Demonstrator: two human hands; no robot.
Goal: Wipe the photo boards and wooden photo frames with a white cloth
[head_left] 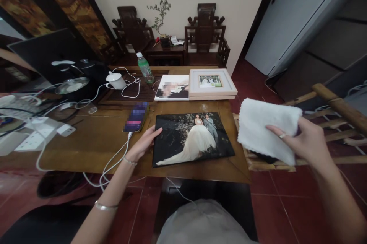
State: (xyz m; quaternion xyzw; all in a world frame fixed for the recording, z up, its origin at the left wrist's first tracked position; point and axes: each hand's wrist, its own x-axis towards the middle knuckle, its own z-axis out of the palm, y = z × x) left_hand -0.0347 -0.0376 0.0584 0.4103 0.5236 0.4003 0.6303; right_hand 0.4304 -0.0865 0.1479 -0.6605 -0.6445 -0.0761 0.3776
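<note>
A dark, glossy wedding photo panel (195, 139) lies on the wooden table in front of me, showing a couple with a long white gown. My left hand (146, 140) grips its left edge, with the thumb on top and the other fingers mostly hidden at the side. Off the table's right end, my right hand (304, 137) holds up a white fluffy cloth (266, 125), pinched between thumb and fingers. The cloth hangs apart from the panel. Left of the panel lies a phone (136, 117) with a white cable plugged in.
Behind the panel are a white-covered photo book (172, 87) and a pale framed photo (212, 83). A green bottle (145, 69), a lidded white cup (116, 80) and a power strip (37, 135) with tangled cables stand leftward. A bamboo chair (329, 98) is at right.
</note>
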